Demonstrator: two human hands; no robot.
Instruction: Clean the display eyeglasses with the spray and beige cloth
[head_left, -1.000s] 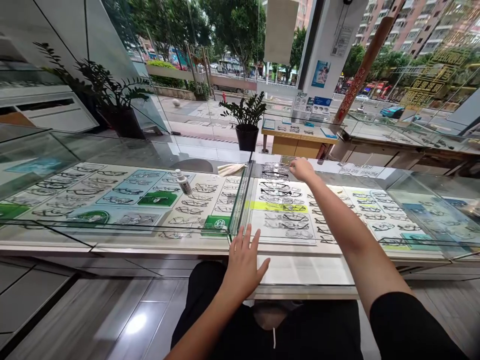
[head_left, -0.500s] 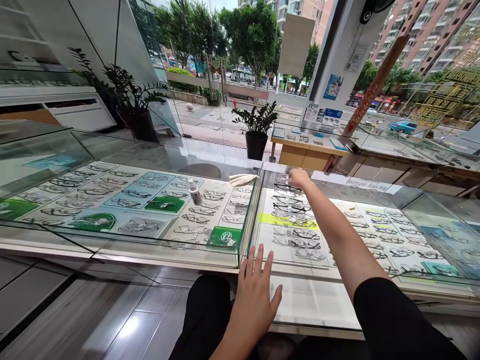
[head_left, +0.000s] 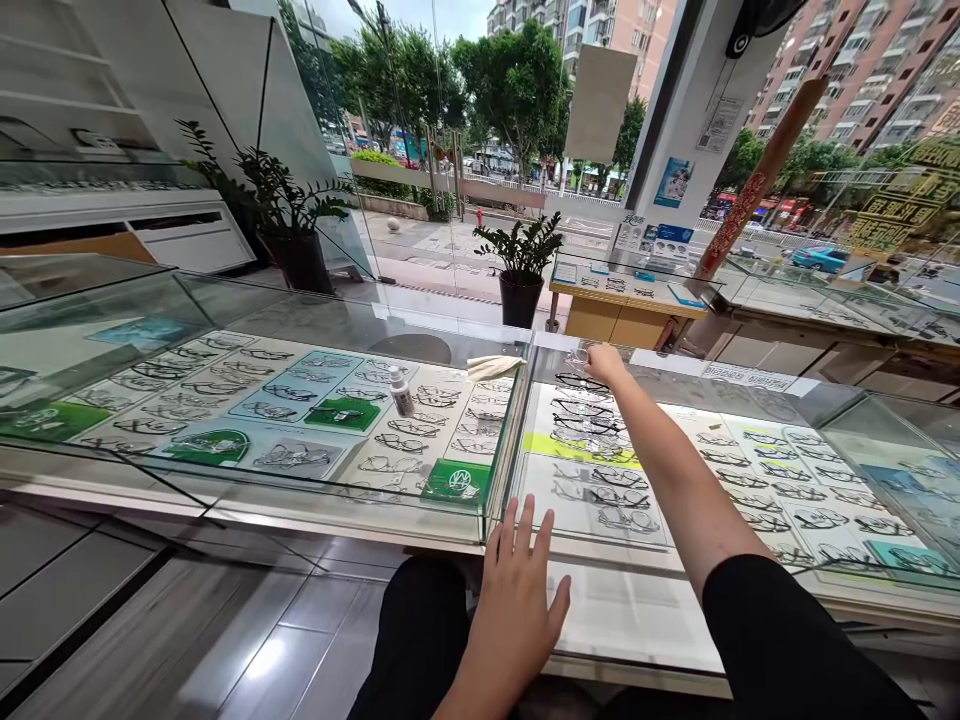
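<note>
Honestly can't make out one full word here: the closest thing is the white round emblem (head_left: 460,481) with angular, letter-like strokes on the green card (head_left: 436,488) at the front of the case. There's chunky gold lettering (head_left: 896,212) on the window at right plus rows of outlined characters on the pale strip (head_left: 748,377) along the case's back edge, but neither's clear enough to read. Same deal with the spray bottle's (head_left: 402,392) label and the pillar's white notice (head_left: 721,124), blue poster (head_left: 676,183) and lower sheets (head_left: 673,240), all way too tiny.
</note>
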